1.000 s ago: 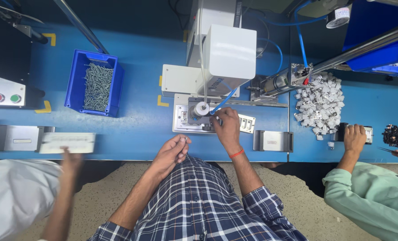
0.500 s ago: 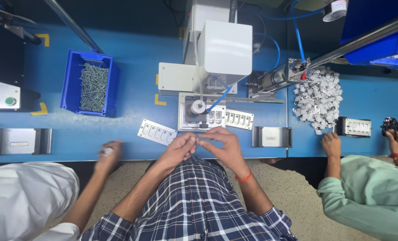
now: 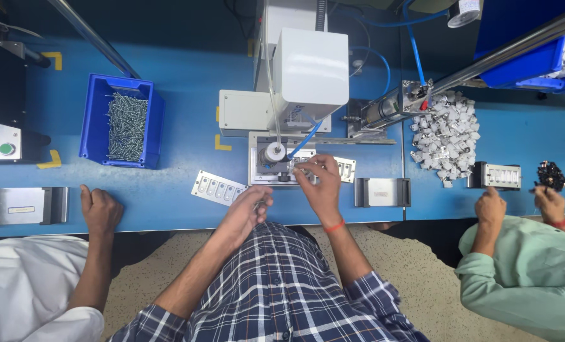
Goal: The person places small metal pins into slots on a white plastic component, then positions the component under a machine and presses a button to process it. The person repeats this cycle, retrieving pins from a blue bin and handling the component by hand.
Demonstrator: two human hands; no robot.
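A: Where is the work sitting?

B: On the grey fixture plate (image 3: pixel 264 166) under the white press machine (image 3: pixel 310 71). The right hand (image 3: pixel 320 183) reaches over it, fingers curled and pinched on a small metal part (image 3: pixel 302 167) at the fixture's right end.

A: And the other hand?

B: The left hand (image 3: pixel 247 212) rests at the near edge of the blue tabletop (image 3: pixel 187 107), loosely closed. It seems to pinch small screws, though I cannot tell for sure. Just left of it lies a white slotted switch plate (image 3: pixel 218 188).

A: Advice for seating the part?

B: I'd judge it best to keep the fingertips low and to the side, clear of the round driver head (image 3: pixel 274 152), and press the part flat before letting go. The blue bin of screws (image 3: pixel 126 123) stands well apart, so keep a few in the left hand.
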